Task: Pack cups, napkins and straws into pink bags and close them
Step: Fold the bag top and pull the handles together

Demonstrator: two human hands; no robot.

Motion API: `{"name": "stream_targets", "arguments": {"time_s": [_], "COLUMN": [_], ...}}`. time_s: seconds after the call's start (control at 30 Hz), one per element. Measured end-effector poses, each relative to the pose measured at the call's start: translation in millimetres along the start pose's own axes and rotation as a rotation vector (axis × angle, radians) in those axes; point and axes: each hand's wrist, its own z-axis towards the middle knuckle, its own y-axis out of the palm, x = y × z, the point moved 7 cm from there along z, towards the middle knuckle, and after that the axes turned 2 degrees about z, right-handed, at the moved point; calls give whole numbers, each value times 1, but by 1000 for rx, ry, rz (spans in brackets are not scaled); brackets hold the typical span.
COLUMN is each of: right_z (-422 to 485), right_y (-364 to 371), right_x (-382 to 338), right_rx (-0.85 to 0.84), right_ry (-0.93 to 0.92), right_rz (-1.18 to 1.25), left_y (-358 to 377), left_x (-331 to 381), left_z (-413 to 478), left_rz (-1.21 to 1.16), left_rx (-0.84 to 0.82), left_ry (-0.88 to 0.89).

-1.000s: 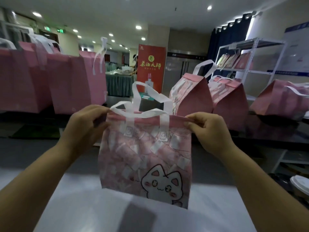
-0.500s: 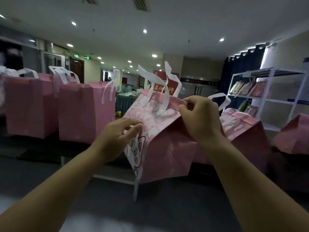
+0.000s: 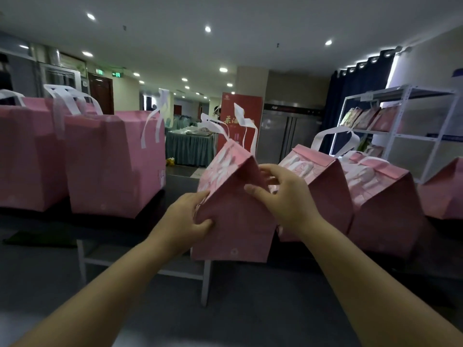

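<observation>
Head view: the pink fabric bag with white ribbon handles (image 3: 233,221), front-on a second ago, is now side-on, grasped by left hand (image 3: 185,216) and right hand (image 3: 283,196), just beside the closed pink bags (image 3: 383,201) on the dark desk (image 3: 37,222), likely finished.

bag (image 3: 233,221) contents hidden, banner (image 3: 248,106) text likely illegible

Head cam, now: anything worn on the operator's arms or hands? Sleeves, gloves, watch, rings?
Nothing worn that shows. Left hand and right hand are ungloved, no rings visible. Left forearm and right forearm are bare to the frame edge: no sleeve, watch or band in view. Dim light could hide small marks.
</observation>
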Motion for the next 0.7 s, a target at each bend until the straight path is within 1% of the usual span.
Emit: {"name": "stream_targets", "arguments": {"time_s": [0.07, 0.13, 0.2, 0.3, 0.4, 0.7], "right_z": [-6, -14, -20, -19, -8, 31], "right_y": [6, 13, 21, 27, 33, 39], "right_x": [15, 26, 30, 31, 34, 65], "right_rx": [-45, -60, -53, 8, 8, -107], "right_ry": [66, 128, 129, 106, 130, 322], "right_rz": [-88, -94, -127, -206, -290, -453], "left_y": [-3, -1, 2, 8, 16, 45], "left_x": [-4, -9, -12, -13, -16, -20], "left_z": [4, 7, 9, 14, 27, 73], "left_rz": [-35, -59, -75, -106, -80, 13], "left_rx": [38, 48, 56, 82, 104, 26], "left_ry": [11, 10, 13, 9, -13, -45]}}
